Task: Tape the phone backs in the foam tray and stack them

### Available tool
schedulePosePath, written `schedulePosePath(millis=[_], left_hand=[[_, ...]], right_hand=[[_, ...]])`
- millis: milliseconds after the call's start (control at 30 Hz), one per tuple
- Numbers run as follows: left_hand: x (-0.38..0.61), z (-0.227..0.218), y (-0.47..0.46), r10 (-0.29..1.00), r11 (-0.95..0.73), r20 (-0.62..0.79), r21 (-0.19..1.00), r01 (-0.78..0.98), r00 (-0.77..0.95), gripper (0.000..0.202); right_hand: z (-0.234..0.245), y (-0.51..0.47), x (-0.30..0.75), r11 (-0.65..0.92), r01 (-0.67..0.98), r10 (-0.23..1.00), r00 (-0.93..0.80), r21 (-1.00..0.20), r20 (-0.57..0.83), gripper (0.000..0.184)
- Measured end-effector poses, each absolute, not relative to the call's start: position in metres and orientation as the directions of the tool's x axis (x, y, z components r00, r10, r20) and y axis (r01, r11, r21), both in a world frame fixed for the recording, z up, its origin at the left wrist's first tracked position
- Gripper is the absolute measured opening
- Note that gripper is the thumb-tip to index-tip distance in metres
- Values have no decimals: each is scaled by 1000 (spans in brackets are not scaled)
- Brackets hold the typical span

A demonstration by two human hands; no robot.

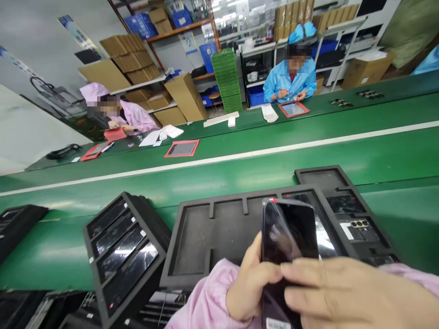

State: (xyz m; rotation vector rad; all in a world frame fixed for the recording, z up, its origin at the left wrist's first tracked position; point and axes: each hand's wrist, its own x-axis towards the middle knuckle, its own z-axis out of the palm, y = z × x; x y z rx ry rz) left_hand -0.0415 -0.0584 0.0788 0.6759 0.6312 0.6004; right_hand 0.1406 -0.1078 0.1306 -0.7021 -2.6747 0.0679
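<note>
A long, glossy green worktable (pixel 192 178) crosses the view at a slant, with a thin white stripe (pixel 219 158) running along it. On its far side sit one co-worker in a light blue smock and cap (pixel 291 82) and another in a pink smock and cap (pixel 135 116).

On the near side, a wide black foam tray (pixel 219 235) with divided slots lies just ahead of the hands; dark glossy panels show in its right part. To its left stands a tilted stack of black foam trays (pixel 149 219), the top one holding four dark panels in slots. Another black foam tray (pixel 329 177) reaches out beyond the wide one on the right.

Both of the person's forearms, in pink sleeves (pixel 207 297), come in low from the near edge. The left hand (pixel 252 283) is upright and clamped on a flat black smartphone with a glossy face (pixel 290 228), thumb across its front near the left edge, other fingers hidden behind. The right hand (pixel 356 292) comes in sideways, palm down, its fingers stretched out straight and slightly spread across the phone's lower front; whether they press on the glass cannot be told, and its thumb is hidden.

The phone is raised in front of the wide tray's right part. A white printed label (pixel 277 323) marks its bottom end and a small red tab (pixel 273 200) its top edge.
</note>
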Motion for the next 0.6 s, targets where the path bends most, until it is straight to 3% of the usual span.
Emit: schedulePosePath(millis=[133, 233, 500, 567, 600], left_hand=[[-38, 77, -59, 714, 640, -362, 684, -350, 600, 29], [-35, 74, -60, 738, 624, -306, 650, -434, 602, 33], [-32, 65, -58, 739, 653, -376, 602, -459, 558, 27], [-34, 64, -58, 760, 637, -392, 608, -474, 518, 26], [-36, 64, -58, 775, 622, -397, 616, -483, 492, 26]], right_hand=[[115, -97, 149, 796, 599, 572, -693, -90, 439, 26], [102, -85, 153, 698, 705, 657, -559, -127, 506, 15], [85, -69, 132, 384, 825, 766, -34, -415, 642, 23], [82, -69, 130, 272, 751, 814, 155, -602, 560, 21], [81, -70, 129, 183, 674, 865, 235, -716, 443, 21]])
